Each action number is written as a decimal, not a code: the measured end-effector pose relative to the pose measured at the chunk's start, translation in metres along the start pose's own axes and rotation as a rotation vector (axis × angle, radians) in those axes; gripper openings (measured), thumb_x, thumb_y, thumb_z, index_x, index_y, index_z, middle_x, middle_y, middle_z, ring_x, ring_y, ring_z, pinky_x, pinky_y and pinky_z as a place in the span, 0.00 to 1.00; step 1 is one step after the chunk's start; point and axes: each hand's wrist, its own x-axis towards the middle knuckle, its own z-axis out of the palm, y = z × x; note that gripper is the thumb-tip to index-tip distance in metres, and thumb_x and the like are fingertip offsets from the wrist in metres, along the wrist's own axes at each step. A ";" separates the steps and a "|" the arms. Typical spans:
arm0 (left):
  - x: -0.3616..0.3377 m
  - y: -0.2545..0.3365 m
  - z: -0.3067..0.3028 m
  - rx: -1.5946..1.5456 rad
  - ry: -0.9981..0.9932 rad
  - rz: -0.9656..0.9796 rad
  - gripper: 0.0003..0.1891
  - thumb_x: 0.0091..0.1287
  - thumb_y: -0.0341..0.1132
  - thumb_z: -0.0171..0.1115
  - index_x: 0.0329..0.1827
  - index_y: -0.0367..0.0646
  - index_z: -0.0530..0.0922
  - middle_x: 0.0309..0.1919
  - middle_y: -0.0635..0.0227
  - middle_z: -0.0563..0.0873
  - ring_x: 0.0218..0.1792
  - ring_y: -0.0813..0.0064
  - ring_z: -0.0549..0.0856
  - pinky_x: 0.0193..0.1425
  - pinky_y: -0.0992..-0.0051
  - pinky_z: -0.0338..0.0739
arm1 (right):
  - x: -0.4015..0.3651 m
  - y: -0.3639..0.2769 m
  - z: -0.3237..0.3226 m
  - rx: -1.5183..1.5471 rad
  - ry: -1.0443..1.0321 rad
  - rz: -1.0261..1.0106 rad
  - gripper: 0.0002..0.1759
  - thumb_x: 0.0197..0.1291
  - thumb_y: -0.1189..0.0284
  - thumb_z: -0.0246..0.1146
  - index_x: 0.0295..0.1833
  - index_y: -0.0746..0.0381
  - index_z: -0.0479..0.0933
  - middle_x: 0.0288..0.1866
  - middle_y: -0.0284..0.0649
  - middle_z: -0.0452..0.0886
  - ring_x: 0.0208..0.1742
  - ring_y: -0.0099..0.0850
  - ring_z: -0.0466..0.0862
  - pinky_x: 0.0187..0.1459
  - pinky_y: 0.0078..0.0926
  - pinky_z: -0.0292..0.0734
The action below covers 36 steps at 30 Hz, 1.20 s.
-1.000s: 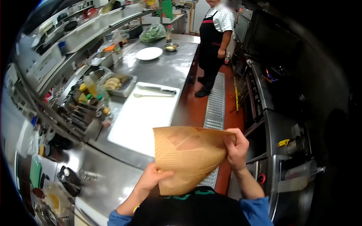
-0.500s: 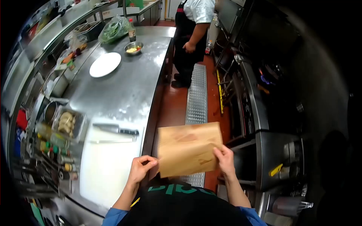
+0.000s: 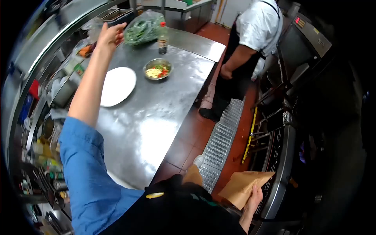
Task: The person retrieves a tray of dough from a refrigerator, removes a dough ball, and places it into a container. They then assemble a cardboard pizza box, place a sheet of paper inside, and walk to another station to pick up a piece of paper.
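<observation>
My left hand is stretched out over the far left of the steel table, thumb and forefinger apart, nothing in it. In this view it is close to a clear plastic bag of green vegetables. A white oval plate lies below the hand, partly behind my forearm. My right hand grips the edge of a brown paper bag, low on my right beside the stove front. A bottle with a red cap stands beside the bagged greens, and a metal bowl holds chopped yellow, red and green pieces.
A co-worker in a black apron stands in the aisle ahead. Along the right runs a stove. A ridged metal strip crosses the red tile floor. Bottles and containers crowd the shelf on the left.
My left hand has left the paper bag's side and reached far forward over the table. The right hand has carried the bag to the right, and the view has moved forward along the table.
</observation>
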 end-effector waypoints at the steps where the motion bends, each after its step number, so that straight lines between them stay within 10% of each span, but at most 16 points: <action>1: 0.015 -0.023 0.008 0.033 -0.073 -0.001 0.55 0.57 0.32 0.70 0.76 0.43 0.32 0.21 0.73 0.78 0.16 0.83 0.74 0.19 0.80 0.71 | 0.031 -0.004 0.010 -0.040 0.003 -0.008 0.19 0.69 0.70 0.55 0.57 0.73 0.72 0.50 0.42 0.80 0.49 0.29 0.79 0.54 0.24 0.72; 4: -0.073 -0.057 0.089 -0.002 -0.442 -0.084 0.44 0.59 0.37 0.68 0.74 0.37 0.50 0.20 0.74 0.77 0.17 0.81 0.76 0.20 0.79 0.72 | 0.130 -0.031 0.050 -0.766 0.088 -0.452 0.10 0.65 0.71 0.58 0.34 0.68 0.74 0.23 0.33 0.70 0.28 0.21 0.67 0.30 0.25 0.67; 6: -0.098 -0.136 0.109 0.042 -0.767 -0.376 0.26 0.60 0.36 0.66 0.60 0.35 0.72 0.22 0.68 0.80 0.23 0.77 0.81 0.29 0.77 0.78 | 0.190 -0.084 0.107 -0.486 -0.027 -0.449 0.09 0.62 0.73 0.61 0.36 0.69 0.74 0.26 0.42 0.75 0.27 0.25 0.73 0.32 0.26 0.68; 10: -0.159 -0.227 0.190 0.047 -0.926 -0.871 0.24 0.65 0.31 0.62 0.65 0.37 0.70 0.38 0.60 0.86 0.37 0.75 0.85 0.41 0.77 0.81 | 0.371 -0.100 0.184 -0.801 -0.307 -0.623 0.08 0.61 0.73 0.62 0.35 0.68 0.76 0.25 0.38 0.78 0.27 0.23 0.74 0.31 0.24 0.69; 13: -0.121 -0.254 0.257 -0.030 -0.878 -0.835 0.27 0.65 0.29 0.61 0.67 0.36 0.66 0.47 0.57 0.84 0.47 0.71 0.83 0.49 0.75 0.79 | 0.471 -0.081 0.200 -0.363 -0.641 -0.250 0.07 0.61 0.74 0.63 0.36 0.68 0.79 0.30 0.27 0.79 0.30 0.16 0.74 0.31 0.16 0.66; 15: -0.078 -0.272 0.318 -0.209 -0.783 -0.658 0.30 0.65 0.29 0.61 0.70 0.37 0.62 0.58 0.55 0.78 0.55 0.67 0.79 0.58 0.72 0.75 | 0.519 -0.084 0.210 -0.138 -0.638 -0.114 0.16 0.59 0.73 0.64 0.48 0.74 0.76 0.43 0.40 0.82 0.42 0.25 0.80 0.43 0.20 0.74; 17: -0.034 -0.257 0.384 -0.415 -0.834 -0.978 0.27 0.68 0.30 0.57 0.70 0.37 0.61 0.63 0.58 0.73 0.59 0.67 0.76 0.63 0.71 0.71 | 0.550 -0.091 0.218 0.463 -0.623 0.128 0.22 0.60 0.71 0.62 0.53 0.76 0.73 0.52 0.48 0.81 0.51 0.34 0.81 0.53 0.27 0.75; 20: 0.015 -0.293 0.433 -0.336 -0.901 -0.873 0.23 0.72 0.35 0.52 0.68 0.36 0.64 0.61 0.61 0.75 0.57 0.72 0.78 0.61 0.74 0.72 | 0.594 -0.165 0.249 -0.059 -0.497 0.177 0.19 0.62 0.70 0.62 0.53 0.73 0.75 0.47 0.41 0.83 0.45 0.25 0.81 0.48 0.21 0.75; 22: 0.053 -0.352 0.483 -0.824 -1.464 -0.911 0.23 0.74 0.42 0.50 0.66 0.36 0.66 0.59 0.62 0.77 0.56 0.74 0.78 0.58 0.74 0.74 | 0.628 -0.198 0.256 -0.154 -0.494 0.162 0.16 0.62 0.70 0.61 0.51 0.70 0.76 0.42 0.37 0.82 0.41 0.23 0.79 0.44 0.20 0.73; 23: 0.040 -0.352 0.500 -0.538 -0.898 -1.100 0.26 0.75 0.50 0.45 0.65 0.37 0.68 0.59 0.62 0.78 0.57 0.73 0.78 0.59 0.72 0.73 | 0.649 -0.207 0.256 -0.264 -0.509 0.154 0.14 0.61 0.70 0.61 0.50 0.66 0.77 0.38 0.33 0.81 0.37 0.21 0.78 0.41 0.19 0.71; 24: 0.053 -0.328 0.540 -0.502 -0.786 -1.009 0.31 0.73 0.56 0.42 0.64 0.37 0.68 0.58 0.61 0.78 0.59 0.71 0.76 0.61 0.70 0.71 | 0.674 -0.208 0.256 -0.262 -0.494 0.151 0.14 0.61 0.70 0.61 0.50 0.66 0.77 0.38 0.33 0.81 0.37 0.21 0.78 0.41 0.19 0.71; 26: 0.090 -0.343 0.576 -0.854 -1.087 -1.219 0.34 0.72 0.59 0.42 0.65 0.36 0.68 0.60 0.61 0.77 0.62 0.70 0.73 0.64 0.68 0.67 | 0.725 -0.199 0.250 -0.262 -0.349 0.128 0.13 0.65 0.72 0.59 0.49 0.69 0.77 0.39 0.33 0.83 0.37 0.17 0.78 0.42 0.17 0.73; 28: 0.100 -0.335 0.620 -0.743 -0.968 -1.213 0.27 0.71 0.52 0.52 0.62 0.37 0.70 0.53 0.62 0.81 0.53 0.72 0.80 0.53 0.70 0.75 | 0.792 -0.176 0.239 -0.292 -0.367 0.123 0.12 0.66 0.73 0.57 0.50 0.70 0.77 0.41 0.33 0.82 0.39 0.17 0.77 0.42 0.18 0.74; 30: 0.114 -0.341 0.659 -0.147 -1.188 -0.739 0.20 0.68 0.39 0.60 0.59 0.37 0.72 0.42 0.67 0.84 0.35 0.78 0.83 0.36 0.78 0.77 | 0.858 -0.153 0.239 -0.269 -0.371 0.088 0.13 0.67 0.72 0.57 0.51 0.69 0.77 0.41 0.33 0.82 0.39 0.17 0.77 0.42 0.17 0.73; 31: 0.114 -0.346 0.684 -0.079 -1.025 -0.700 0.16 0.63 0.29 0.65 0.52 0.37 0.76 0.31 0.71 0.83 0.21 0.83 0.79 0.25 0.81 0.73 | 0.891 -0.149 0.246 -0.284 -0.382 0.034 0.13 0.67 0.72 0.58 0.51 0.69 0.77 0.41 0.33 0.82 0.38 0.17 0.78 0.41 0.16 0.73; 36: 0.161 -0.375 0.762 0.207 -0.702 -0.517 0.08 0.60 0.28 0.67 0.39 0.33 0.83 0.28 0.72 0.85 0.26 0.87 0.79 0.31 0.82 0.73 | 1.003 -0.187 0.302 -0.329 -0.428 0.033 0.09 0.64 0.71 0.61 0.41 0.67 0.77 0.31 0.26 0.78 0.30 0.14 0.73 0.31 0.15 0.68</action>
